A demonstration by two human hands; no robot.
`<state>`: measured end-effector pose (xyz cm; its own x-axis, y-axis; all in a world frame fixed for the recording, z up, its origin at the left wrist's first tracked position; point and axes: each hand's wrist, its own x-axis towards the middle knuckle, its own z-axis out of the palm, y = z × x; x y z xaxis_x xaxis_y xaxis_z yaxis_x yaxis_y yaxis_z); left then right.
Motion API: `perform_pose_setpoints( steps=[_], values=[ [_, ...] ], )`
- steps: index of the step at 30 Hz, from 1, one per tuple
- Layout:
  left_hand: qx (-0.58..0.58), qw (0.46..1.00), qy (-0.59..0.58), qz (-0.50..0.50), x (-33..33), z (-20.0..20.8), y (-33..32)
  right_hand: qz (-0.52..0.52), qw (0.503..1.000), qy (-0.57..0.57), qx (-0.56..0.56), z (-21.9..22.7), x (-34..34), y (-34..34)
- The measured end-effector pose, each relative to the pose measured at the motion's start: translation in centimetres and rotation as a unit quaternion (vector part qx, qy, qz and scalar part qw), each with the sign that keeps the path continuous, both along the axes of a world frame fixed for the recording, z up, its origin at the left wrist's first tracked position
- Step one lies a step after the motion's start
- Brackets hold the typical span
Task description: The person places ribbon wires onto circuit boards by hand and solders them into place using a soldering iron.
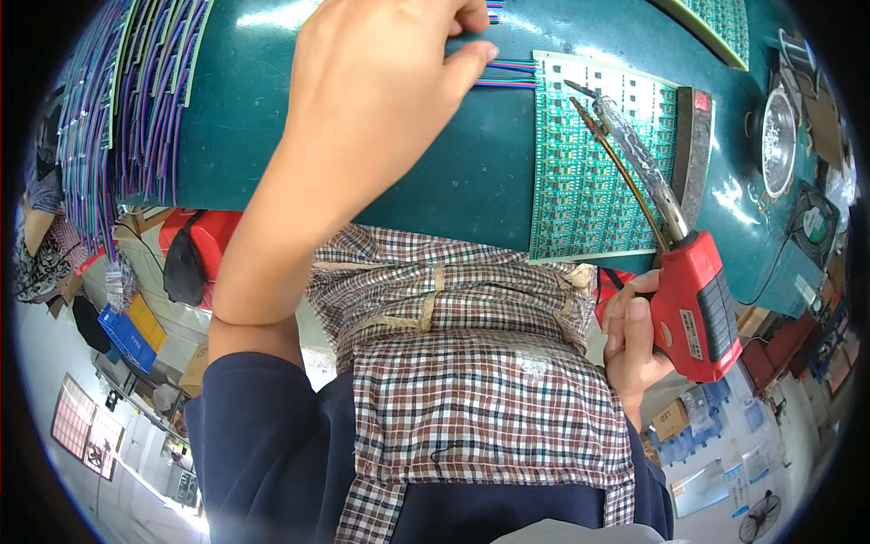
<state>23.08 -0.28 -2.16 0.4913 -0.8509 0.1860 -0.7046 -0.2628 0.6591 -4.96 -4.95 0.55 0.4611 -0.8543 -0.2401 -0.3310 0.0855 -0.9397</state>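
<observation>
My left hand (385, 77) reaches over the bench to the upper middle, fingers curled around thin coloured wires (507, 83); some fingers are cut off by the top edge. Those wires run from beneath its thumb to the left edge of a green circuit board panel (589, 172), packed with rows of small parts. In my right hand (634, 340), at the lower right, is a red soldering gun (698, 313). Its metal barrel and thin brass-coloured tube point up and left over the panel, the tip near the wired edge. A dark bar (693, 150) lies along the panel's right side.
Wired board panels (154, 91) with hanging purple and blue wires lie at the bench's left end. Another green panel (716, 27) is at the top right. A metal bowl (779, 140) and a small black fan (813, 220) stand at the right of the green bench (408, 172).
</observation>
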Motion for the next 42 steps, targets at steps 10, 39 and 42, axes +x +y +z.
perform_pose_setpoints(
  steps=[10,39,42],
  values=[
    [0.029,0.995,-0.091,-0.008,0.7,-0.6,-0.2,0.031,0.999,-0.013,-0.003,-0.3,-0.6,-0.2],
    [0.012,0.989,0.147,0.031,-1.0,4.8,-1.2,0.027,1.0,-0.011,0.005,-0.2,-1.1,-0.4],
    [0.02,0.998,0.033,-0.059,-0.7,2.8,0.0,0.034,0.999,-0.021,0.009,-0.3,-1.2,-0.3]
  ],
)
